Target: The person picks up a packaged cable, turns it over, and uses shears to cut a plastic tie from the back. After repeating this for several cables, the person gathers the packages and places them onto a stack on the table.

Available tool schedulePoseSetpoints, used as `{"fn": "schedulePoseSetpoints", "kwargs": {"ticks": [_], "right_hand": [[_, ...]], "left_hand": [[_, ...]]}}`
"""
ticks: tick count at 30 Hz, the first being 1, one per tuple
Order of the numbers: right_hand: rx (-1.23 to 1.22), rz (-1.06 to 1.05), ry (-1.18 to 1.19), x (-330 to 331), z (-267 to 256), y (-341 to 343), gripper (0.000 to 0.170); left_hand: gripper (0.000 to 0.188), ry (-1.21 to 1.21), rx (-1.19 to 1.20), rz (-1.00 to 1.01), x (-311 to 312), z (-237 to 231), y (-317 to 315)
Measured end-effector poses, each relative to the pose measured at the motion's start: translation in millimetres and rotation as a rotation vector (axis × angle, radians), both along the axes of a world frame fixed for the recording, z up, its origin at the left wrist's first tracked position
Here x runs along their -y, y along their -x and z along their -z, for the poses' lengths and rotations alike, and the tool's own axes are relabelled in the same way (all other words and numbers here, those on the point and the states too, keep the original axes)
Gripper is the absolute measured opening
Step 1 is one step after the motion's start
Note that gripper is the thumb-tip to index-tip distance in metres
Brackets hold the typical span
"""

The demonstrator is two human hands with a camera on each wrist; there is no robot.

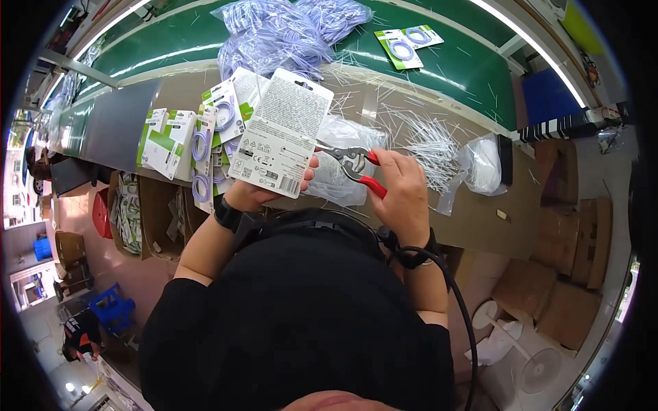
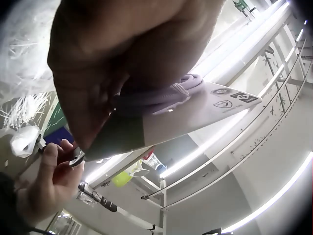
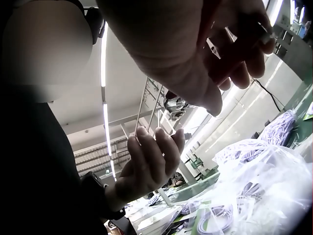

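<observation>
My left hand [image 1: 250,195] holds a white blister-style card [image 1: 284,133] with its printed back and barcode facing up. In the left wrist view a coiled lilac cable [image 2: 181,95] is fixed to the card's other side, close under the left hand [image 2: 127,49]. My right hand [image 1: 404,188] grips pliers [image 1: 353,159] by their red handles. Their metal head lies at the card's right edge, partly hidden behind it. In the right wrist view the right hand [image 3: 181,63] is dark, its fingers around a red handle.
More carded cables [image 1: 201,154] and stacked cards [image 1: 168,140] lie left on the table. Behind are bagged lilac cables [image 1: 274,34] and two carded cables [image 1: 404,46] on a green surface. White ties [image 1: 432,147] lie scattered right, beside a plastic bag [image 1: 480,161]; another clear bag [image 1: 343,188] lies under the pliers.
</observation>
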State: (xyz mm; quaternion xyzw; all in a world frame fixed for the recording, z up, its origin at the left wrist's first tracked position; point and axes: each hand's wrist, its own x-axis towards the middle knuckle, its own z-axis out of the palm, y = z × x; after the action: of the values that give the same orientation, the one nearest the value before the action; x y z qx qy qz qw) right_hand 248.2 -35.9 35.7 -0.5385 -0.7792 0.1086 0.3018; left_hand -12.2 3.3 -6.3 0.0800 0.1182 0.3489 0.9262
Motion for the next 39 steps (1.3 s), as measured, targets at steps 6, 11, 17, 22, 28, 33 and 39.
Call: {"fn": "schedulePoseSetpoints", "kwargs": {"ticks": [6, 11, 17, 22, 28, 33, 39], "right_hand": [[0.031, -0.019, -0.010, 4.7, -2.5, 6.1, 0.053], [0.031, -0.026, -0.043, 4.6, -9.3, 8.5, 0.050], [-0.695, -0.029, 0.086, -14.2, 3.1, 48.2, 0.035], [-1.061, 0.010, 0.451, -19.6, -6.4, 63.8, 0.028], [-0.936, 0.068, 0.301, -23.8, -10.0, 71.9, 0.023], [-1.143, -0.025, 0.356, -24.7, 2.8, 73.6, 0.025], [-1.265, 0.038, 0.475, -33.0, 14.0, 62.6, 0.027]], "left_hand": [[0.063, -0.013, 0.041, 0.034, 11.5, -3.1, 10.1], [0.061, -0.025, 0.041, 0.057, 12.4, -10.6, 3.6], [0.050, -0.255, -0.411, -0.013, 23.9, -31.2, -24.6], [0.041, -0.298, -0.577, 0.009, 24.0, -40.5, -25.1], [0.039, -0.256, -0.553, -0.024, 20.9, -40.9, -25.9], [0.041, -0.295, -0.449, -0.096, 12.8, -28.4, -29.3], [0.046, -0.136, -0.043, -0.089, 5.9, 5.9, -29.9]]}}
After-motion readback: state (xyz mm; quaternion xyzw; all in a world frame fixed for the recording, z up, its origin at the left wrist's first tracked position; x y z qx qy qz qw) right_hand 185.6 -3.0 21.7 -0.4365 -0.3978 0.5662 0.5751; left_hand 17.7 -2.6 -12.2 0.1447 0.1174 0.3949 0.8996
